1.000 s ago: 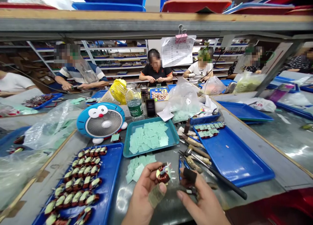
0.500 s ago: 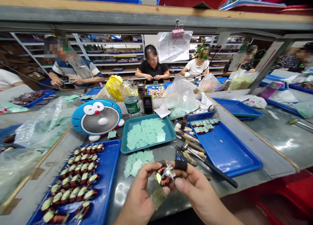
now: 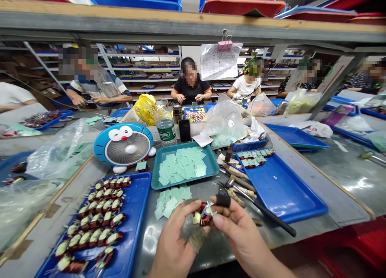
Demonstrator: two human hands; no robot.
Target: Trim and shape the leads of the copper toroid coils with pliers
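Gripping a copper toroid coil (image 3: 205, 215) between closed fingers (image 3: 193, 208) of left hand (image 3: 173, 241) and right hand (image 3: 241, 233).

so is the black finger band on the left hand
No, the black finger band sits on a finger of the right hand, which is at the copper-wound coil.

Coil-assembly workshop: co-workers (image 3: 191, 91) at long metal benches (image 3: 144, 246), blue trays (image 3: 141, 213) of copper-wound coils (image 3: 118, 219), stocked steel shelving (image 3: 144, 68).

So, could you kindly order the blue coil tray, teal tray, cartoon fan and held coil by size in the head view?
Largest: the blue tray, though it sits nearer the camera. Then the teal tray and cartoon fan, too alike to rank. Smallest: the coil.
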